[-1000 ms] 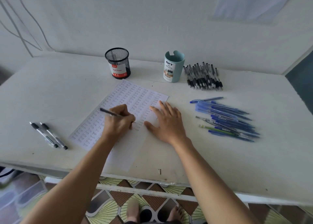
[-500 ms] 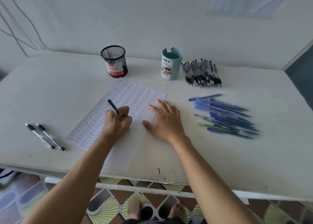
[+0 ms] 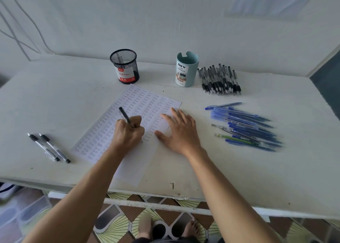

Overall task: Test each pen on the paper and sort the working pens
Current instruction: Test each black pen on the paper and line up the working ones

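Note:
A sheet of paper point(image 3: 145, 103) covered in rows of small handwritten words lies on the white table point(image 3: 239, 171). My left hand point(image 3: 127, 132) grips a black pen point(image 3: 124, 115) with its tip down on the sheet; the tip itself is hidden under my fingers. My right hand point(image 3: 179, 131) lies flat with spread fingers on the paper's right edge. Two black pens point(image 3: 48, 147) lie at the left. A heap of black pens point(image 3: 219, 80) sits at the back right. Several blue pens point(image 3: 244, 127) are piled at the right.
A black mesh pen cup point(image 3: 124, 66) and a teal desk organizer cup point(image 3: 186, 69) stand at the back of the table near the wall. The table's front edge runs just below my forearms, with patterned floor tiles and my feet beneath.
The pen in my left hand has swung from lying low and pointing left to standing more upright, its cap end away from me. My right hand stays flat on the paper.

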The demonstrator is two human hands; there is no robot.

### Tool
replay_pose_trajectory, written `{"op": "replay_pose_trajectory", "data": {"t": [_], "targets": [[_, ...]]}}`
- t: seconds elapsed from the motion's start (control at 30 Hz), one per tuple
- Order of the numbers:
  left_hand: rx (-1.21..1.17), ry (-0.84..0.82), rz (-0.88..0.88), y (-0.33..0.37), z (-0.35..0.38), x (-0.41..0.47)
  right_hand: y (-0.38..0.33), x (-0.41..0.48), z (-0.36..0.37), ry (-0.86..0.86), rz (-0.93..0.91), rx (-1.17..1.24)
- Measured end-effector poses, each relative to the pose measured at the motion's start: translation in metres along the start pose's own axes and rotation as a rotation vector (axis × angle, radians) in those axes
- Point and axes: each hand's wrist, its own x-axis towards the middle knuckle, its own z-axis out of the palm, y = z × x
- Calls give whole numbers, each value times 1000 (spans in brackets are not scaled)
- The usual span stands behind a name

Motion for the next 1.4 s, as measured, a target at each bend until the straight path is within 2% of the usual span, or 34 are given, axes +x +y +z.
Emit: {"op": "replay_pose_trajectory", "data": {"t": [0.8, 1.13, 1.2, 1.33, 1.4], "targets": [[-26, -47, 83, 3, 3, -3, -2, 0, 1, 13, 11, 0], [-11, -28, 43, 2, 4, -1, -3, -1, -1, 6, 15, 6], [-74, -52, 20, 0, 0, 3, -4, -1, -2, -1, 17, 4], [-484, -44, -17, -2, -10, 11, -3, -2, -4, -4, 7, -14], [-584, -27, -80, -1, -12, 13, -5, -3, -5, 18, 16, -17]]}}
